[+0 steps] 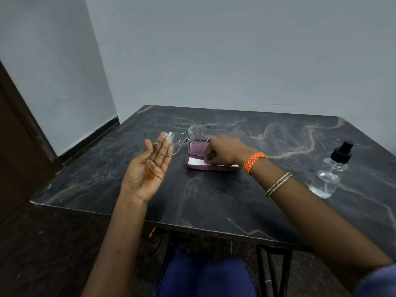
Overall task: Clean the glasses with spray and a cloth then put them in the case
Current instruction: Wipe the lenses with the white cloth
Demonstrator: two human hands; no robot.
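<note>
The left hand (147, 168) is raised above the table, palm turned up and toward the camera, fingers extended and loosely together. Its fingertips pinch the near lens of a pair of thin wire-framed glasses (182, 138), thumb on one side and fingers behind the glass, so the frame stands out from the hand toward the right with the far lens lifted clear of the tabletop. The forearm rises from the lower edge of the view, bare.

The right hand (222, 150) reaches forward and inward across the table, back of the hand up, fingers curled down into an open purple glasses case (197, 155). They seem to be nipping the edge of a white cloth (196, 161) lying in the case tray, though the fingertips themselves are hidden under the knuckles. An orange braided band (254, 161) circles the wrist and a thin beaded bangle (278, 184) sits further up the forearm.

The case lies directly under the right hand and just right of the left hand's fingers, its lid tipped up behind. The glasses hang just above and left of that lid. Well to the right of the right forearm stands a clear spray bottle (331, 176) with a black pump top, upright on the dark marbled table (214, 200).
</note>
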